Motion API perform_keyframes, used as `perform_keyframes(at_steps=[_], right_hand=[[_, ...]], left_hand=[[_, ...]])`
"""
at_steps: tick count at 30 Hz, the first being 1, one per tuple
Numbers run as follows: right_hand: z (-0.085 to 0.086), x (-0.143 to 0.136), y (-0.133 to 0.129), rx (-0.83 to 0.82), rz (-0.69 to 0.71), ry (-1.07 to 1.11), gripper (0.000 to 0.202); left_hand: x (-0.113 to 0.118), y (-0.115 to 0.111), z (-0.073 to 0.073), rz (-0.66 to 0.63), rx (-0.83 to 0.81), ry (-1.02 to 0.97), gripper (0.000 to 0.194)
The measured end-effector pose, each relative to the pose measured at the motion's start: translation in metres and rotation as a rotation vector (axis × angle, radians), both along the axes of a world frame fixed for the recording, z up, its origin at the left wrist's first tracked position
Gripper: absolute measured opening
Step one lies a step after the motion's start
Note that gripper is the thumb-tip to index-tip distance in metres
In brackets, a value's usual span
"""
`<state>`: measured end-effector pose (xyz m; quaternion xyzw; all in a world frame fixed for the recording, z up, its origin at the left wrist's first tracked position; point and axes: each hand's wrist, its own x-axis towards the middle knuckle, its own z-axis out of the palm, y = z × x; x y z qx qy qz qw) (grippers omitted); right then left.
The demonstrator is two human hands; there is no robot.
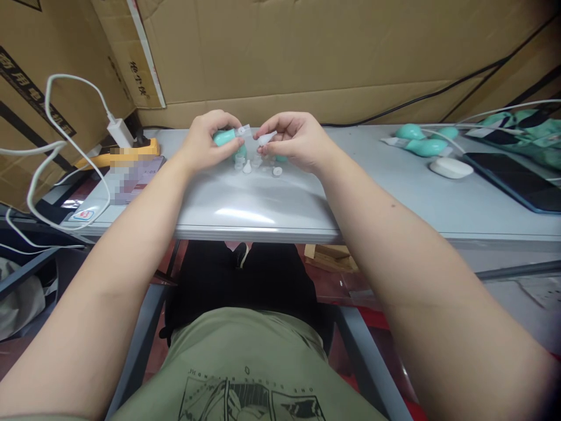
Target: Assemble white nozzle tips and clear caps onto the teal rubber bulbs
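A teal bulb (224,138) with a clear plastic neck is held in my left hand (210,140), its neck pointing right. My right hand (295,140) pinches a small translucent white nozzle (266,138) just right of that neck, with a small gap between them. Below the hands, several small clear and white plastic parts lie on the grey table (249,204), among them a white tip (247,167) and a round white cap (277,171). More teal shows behind these parts, partly hidden by my fingers.
At the right are teal bulbs (423,146), a white oval case (451,168) and a dark phone (517,178). White cables, a white plug (120,133) and a yellow object (149,149) sit at the left. A cardboard wall (307,52) stands behind the table.
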<state>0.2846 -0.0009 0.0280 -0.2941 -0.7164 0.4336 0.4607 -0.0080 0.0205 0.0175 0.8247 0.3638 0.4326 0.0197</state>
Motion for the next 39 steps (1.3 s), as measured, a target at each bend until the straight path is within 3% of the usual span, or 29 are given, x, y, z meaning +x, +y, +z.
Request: perform_keyframes(at_steps=[5, 10, 21, 39], right_hand=[[0.002, -0.001, -0.007, 0.014, 0.011, 0.019, 0.031], [0.003, 0.0, -0.008, 0.02, -0.013, -0.01, 0.045], [-0.003, -0.003, 0.003, -0.003, 0.026, 0.161, 0.039], [0.003, -0.004, -0.006, 0.056, -0.045, 0.019, 0.037]], left_hand=[[0.002, -0.007, 0.003, -0.006, -0.005, -0.015, 0.047], [0.006, -0.013, 0.004, -0.02, -0.019, -0.017, 0.05], [0.009, -0.015, 0.002, -0.012, -0.01, 0.01, 0.044], [0.01, -0.014, 0.001, -0.06, 0.016, 0.033, 0.041]])
